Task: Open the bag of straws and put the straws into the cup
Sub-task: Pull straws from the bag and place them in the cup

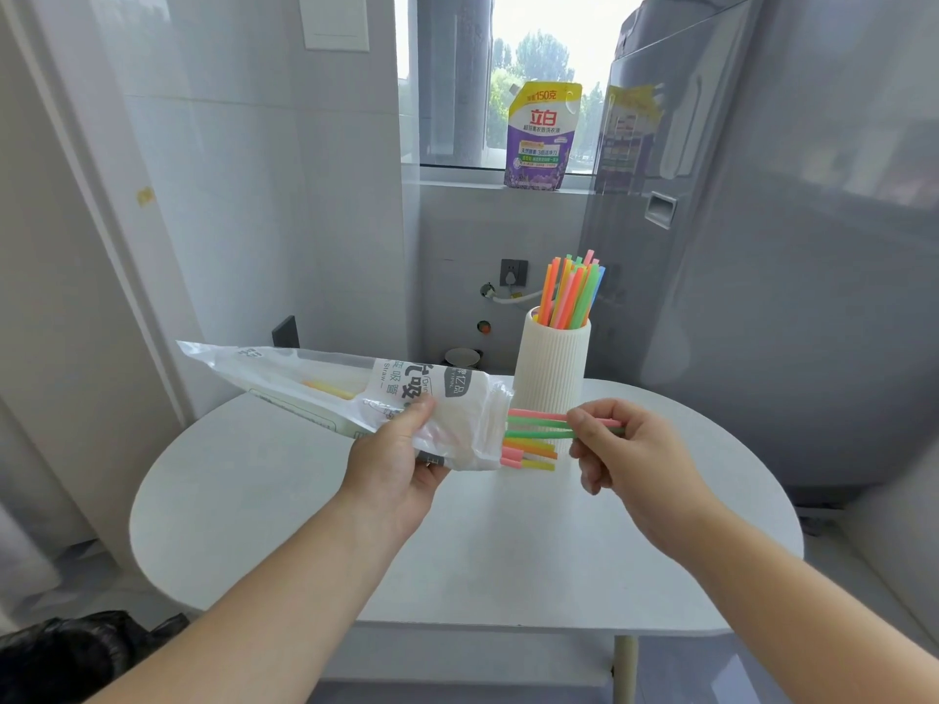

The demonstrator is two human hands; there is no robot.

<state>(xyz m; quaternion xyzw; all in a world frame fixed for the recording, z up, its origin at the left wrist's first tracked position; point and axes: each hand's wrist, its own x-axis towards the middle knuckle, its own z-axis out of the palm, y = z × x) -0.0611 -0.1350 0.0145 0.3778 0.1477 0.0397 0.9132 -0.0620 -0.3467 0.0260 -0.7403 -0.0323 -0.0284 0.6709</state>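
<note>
left hand (394, 457), nearest, gripping clear printed plastic straw bag (325, 386) by its open end, held level over round white table (244, 510), mouth facing right for easy pulling. right hand (630, 449) pinching pink and green plastic straws (538, 425) jutting from that mouth, probably to draw them free. beyond, ribbed white cup (551, 370) already holding colourful upright bunch (571, 292).

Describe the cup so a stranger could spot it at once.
Start at the round white table. Near its far edge stands the cup. It is the only tall, white, ribbed cylinder there, with coloured straws sticking out of its top.
</note>
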